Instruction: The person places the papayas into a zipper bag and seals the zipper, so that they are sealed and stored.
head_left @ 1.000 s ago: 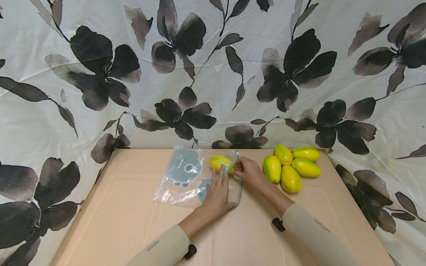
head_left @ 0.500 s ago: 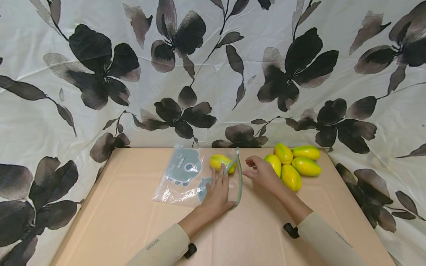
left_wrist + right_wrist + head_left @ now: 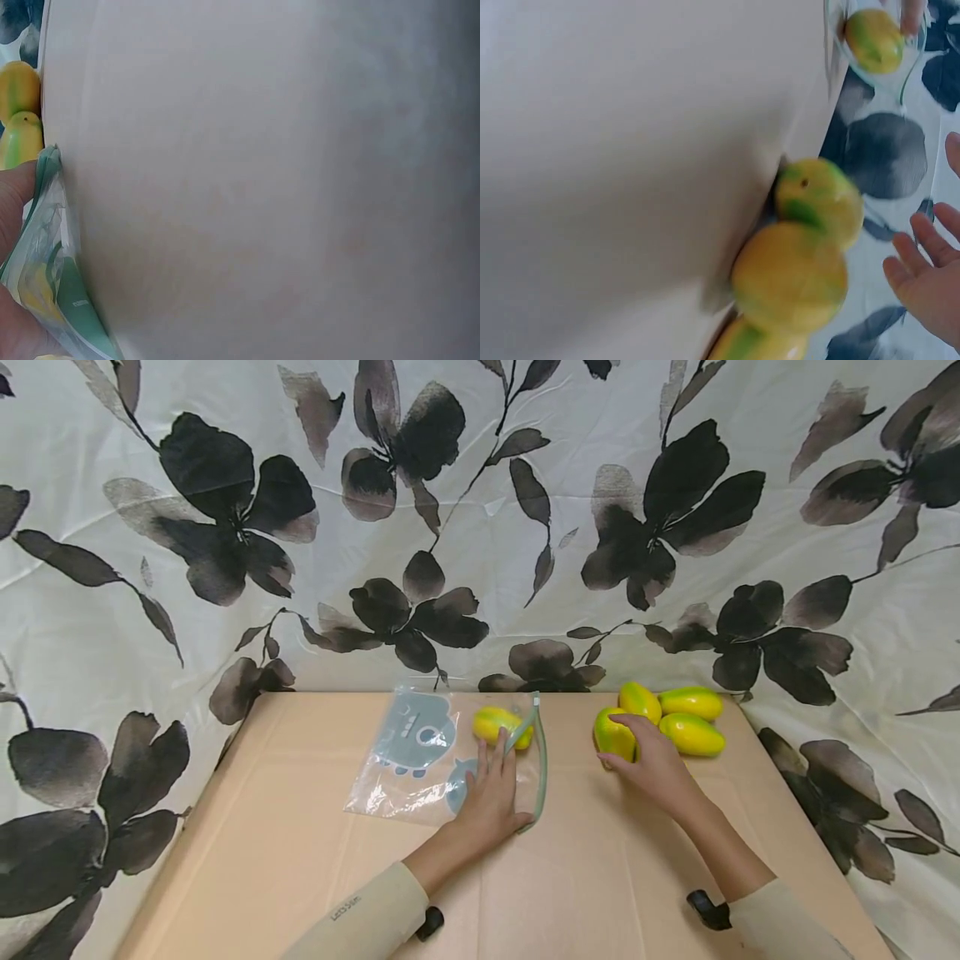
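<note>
A clear zip bag (image 3: 375,793) with blue cartoon prints and a green zip edge lies flat in the head view. One yellow-green mango (image 3: 495,723) shows inside, near its mouth. My left hand (image 3: 487,802) rests on the bag with extended fingers, keeping the mouth parted; the left wrist view catches the bag's edge (image 3: 82,300) between thumb and finger. To the right, my right hand (image 3: 654,767) is spread around the leftmost mango (image 3: 612,735) of a group. Its fingers are parted in the right wrist view; contact is unclear. The hand covers the group's front mango.
More mangoes (image 3: 692,735) sit close together beyond my right hand, towards the back right of the tan board (image 3: 285,860). A floral cloth (image 3: 525,552) hangs behind the board's back edge and shows along its sides.
My right hand has left the bag's mouth and moved right to the mango group, its fingers spreading around the leftmost mango. The left hand and bag have stayed in place.
</note>
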Demonstrator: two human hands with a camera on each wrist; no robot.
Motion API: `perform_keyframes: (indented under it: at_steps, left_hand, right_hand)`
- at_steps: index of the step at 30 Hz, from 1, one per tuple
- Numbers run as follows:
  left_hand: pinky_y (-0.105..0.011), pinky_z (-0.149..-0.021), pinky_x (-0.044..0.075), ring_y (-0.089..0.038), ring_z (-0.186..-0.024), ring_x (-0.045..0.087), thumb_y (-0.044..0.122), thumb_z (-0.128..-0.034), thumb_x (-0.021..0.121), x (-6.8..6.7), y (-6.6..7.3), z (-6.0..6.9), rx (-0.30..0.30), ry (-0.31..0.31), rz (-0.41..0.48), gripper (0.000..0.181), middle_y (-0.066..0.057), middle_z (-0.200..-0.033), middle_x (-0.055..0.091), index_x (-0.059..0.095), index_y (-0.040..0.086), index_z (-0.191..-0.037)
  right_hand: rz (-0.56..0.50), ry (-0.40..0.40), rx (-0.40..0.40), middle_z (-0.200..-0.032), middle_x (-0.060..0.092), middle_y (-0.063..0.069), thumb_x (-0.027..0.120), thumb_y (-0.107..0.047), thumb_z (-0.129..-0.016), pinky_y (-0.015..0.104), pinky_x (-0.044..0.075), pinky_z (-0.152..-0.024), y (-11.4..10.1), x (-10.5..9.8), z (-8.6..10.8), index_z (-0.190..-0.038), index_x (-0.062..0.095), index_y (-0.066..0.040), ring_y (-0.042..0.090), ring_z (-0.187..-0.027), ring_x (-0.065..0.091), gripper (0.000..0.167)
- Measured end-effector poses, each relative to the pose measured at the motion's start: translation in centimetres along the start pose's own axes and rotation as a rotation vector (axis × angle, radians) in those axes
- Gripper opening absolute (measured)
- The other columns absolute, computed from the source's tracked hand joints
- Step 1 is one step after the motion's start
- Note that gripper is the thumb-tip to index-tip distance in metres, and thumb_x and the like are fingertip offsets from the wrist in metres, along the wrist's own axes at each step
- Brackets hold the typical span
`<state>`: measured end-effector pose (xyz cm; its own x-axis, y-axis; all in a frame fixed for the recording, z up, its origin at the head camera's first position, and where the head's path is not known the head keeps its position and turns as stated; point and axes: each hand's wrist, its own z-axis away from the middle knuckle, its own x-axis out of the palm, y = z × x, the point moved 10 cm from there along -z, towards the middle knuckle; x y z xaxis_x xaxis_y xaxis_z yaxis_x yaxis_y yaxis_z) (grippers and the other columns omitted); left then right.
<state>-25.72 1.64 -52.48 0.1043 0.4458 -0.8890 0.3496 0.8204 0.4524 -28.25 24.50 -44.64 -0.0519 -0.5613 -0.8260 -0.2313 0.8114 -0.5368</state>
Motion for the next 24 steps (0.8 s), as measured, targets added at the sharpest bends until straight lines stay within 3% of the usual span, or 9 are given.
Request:
perform_keyframes:
  at_steps: [10, 16, 24]
  left_hand:
    - [-0.079, -0.106, 0.034, -0.051, -0.157, 0.002, 0.041, -0.0740, 0.093, -0.1, 0.1, -0.1, -0.001, -0.007, 0.003, 0.122, -0.012, -0.175, -0.010, 0.020, 0.000, -0.163]
    - [-0.080, -0.106, 0.034, -0.052, -0.157, 0.003, 0.041, -0.0738, 0.093, 0.0, 0.1, 0.0, -0.006, -0.010, 0.008, 0.120, -0.012, -0.175, -0.010, 0.022, 0.000, -0.162]
    - [-0.079, -0.106, 0.034, -0.053, -0.157, 0.004, 0.042, -0.0734, 0.093, 0.0, 0.1, 0.0, -0.009, -0.004, -0.007, 0.121, -0.014, -0.175, -0.007, 0.022, 0.000, -0.162]
  right_hand:
    - [0.058, 0.084, 0.049, -0.149, 0.042, 0.034, 0.085, -0.022, -0.085, 0.071, 0.032, -0.112, 4.0, -1.8, 1.8, -0.143, 0.048, 0.008, 0.054, -0.139, 0.037, 0.075]
    - [0.075, 0.088, 0.129, -0.143, 0.037, 0.041, 0.086, -0.028, -0.083, 0.073, 0.036, -0.107, 6.3, -0.9, 2.7, -0.143, 0.042, 0.014, 0.058, -0.130, 0.039, 0.085]
    - [0.087, 0.071, 0.189, -0.140, 0.034, 0.042, 0.084, -0.031, -0.086, 0.071, 0.042, -0.099, 8.0, 0.2, 3.5, -0.149, 0.034, 0.012, 0.059, -0.121, 0.046, 0.091]
